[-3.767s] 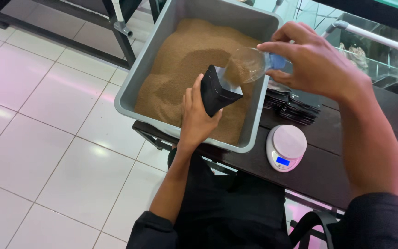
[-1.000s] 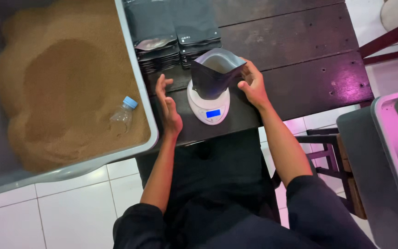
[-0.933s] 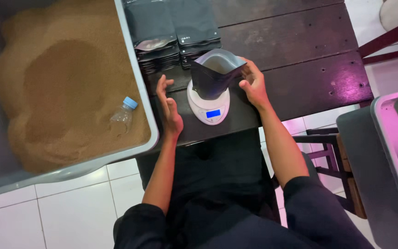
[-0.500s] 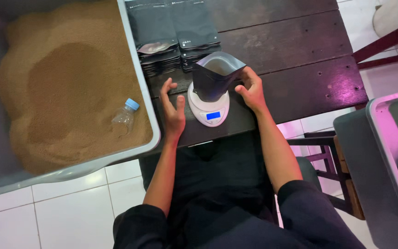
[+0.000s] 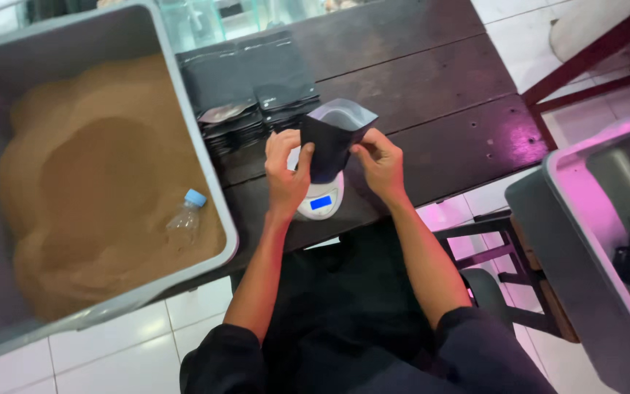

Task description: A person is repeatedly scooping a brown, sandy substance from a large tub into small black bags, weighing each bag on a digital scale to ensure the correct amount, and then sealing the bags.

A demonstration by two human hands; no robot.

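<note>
A black stand-up pouch (image 5: 332,138) with its silver-lined mouth open is held just above a small white scale (image 5: 318,201) with a blue display. My left hand (image 5: 286,169) grips the pouch's left edge, and my right hand (image 5: 380,162) pinches its right edge. The scale rests on a dark wooden table (image 5: 439,95).
A large grey tub (image 5: 216,197) of brown powder (image 5: 96,197) stands at the left, with a clear cut bottle with a blue cap (image 5: 184,215) lying in it. Stacks of black pouches (image 5: 253,91) lie behind the scale. Another grey bin (image 5: 592,233) is at the right.
Both hands have closed onto the pouch's sides and lifted it slightly off the scale. Earlier I was filling the pouch over the tub with the bottle scoop.
</note>
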